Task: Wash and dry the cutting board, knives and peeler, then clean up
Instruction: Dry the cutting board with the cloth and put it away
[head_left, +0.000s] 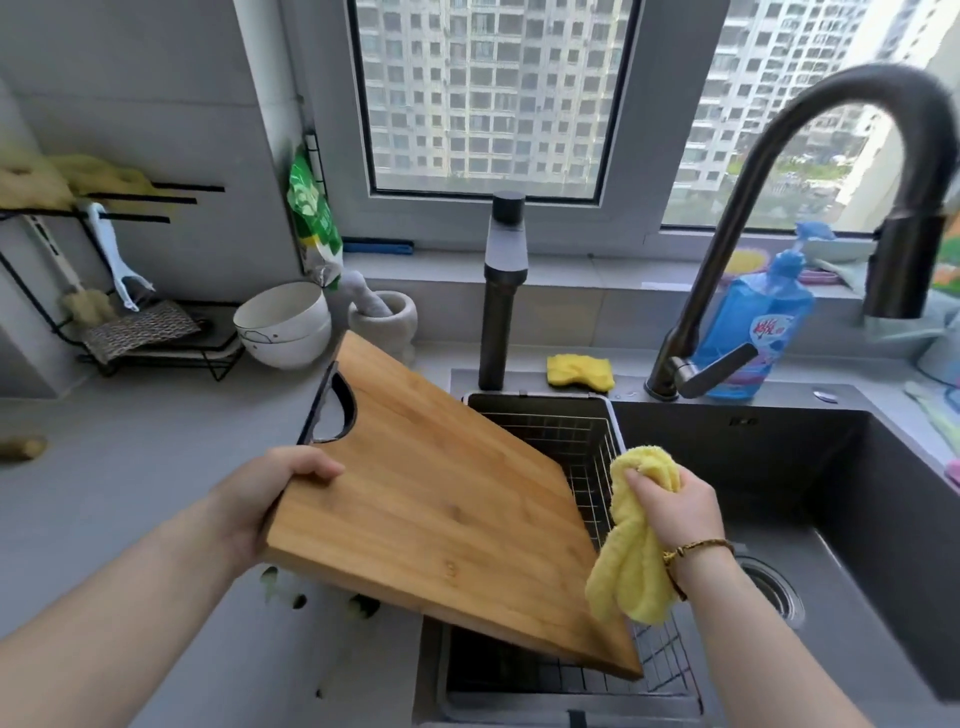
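Observation:
A wooden cutting board (441, 493) with a black handle cut-out is tilted over the left side of the sink. My left hand (265, 499) grips its left edge, thumb on top. My right hand (670, 504) clutches a bunched yellow cloth (631, 566) just off the board's right edge, above the wire basket (587, 441). A white peeler (117, 254) hangs on the black rack at the left. No knives are visible.
A dark sink basin (831, 493) with a drain lies to the right, under a tall curved faucet (779, 171). A yellow sponge (579, 371), blue detergent bottle (748, 322), white bowls (285, 327), mortar (384, 317) and dish rack (156, 332) stand along the back.

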